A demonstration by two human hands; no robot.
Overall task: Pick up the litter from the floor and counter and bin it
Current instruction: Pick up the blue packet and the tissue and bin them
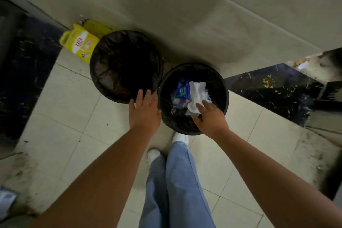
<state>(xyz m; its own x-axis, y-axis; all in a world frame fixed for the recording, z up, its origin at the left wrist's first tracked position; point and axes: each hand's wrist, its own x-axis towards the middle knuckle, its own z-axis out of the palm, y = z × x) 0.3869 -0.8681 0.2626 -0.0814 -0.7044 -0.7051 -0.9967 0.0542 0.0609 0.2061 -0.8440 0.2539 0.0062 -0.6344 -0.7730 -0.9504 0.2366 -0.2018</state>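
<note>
Litter, a crumpled white tissue (197, 94) and a blue wrapper (183, 89), lies inside the right-hand black bin (221, 87) at frame centre. The right hand (210, 118) hovers over it, its grip spread apart and holding nothing. The left hand (144, 111), fingers splayed, sits beside the bin's rim, below the empty second bin (96, 57).

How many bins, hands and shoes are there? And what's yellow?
Black bins: 2, left bin and right bin
Hands: 2, left hand and right hand
White shoes: 2, and
Yellow packet: 1
Total: 7
</note>
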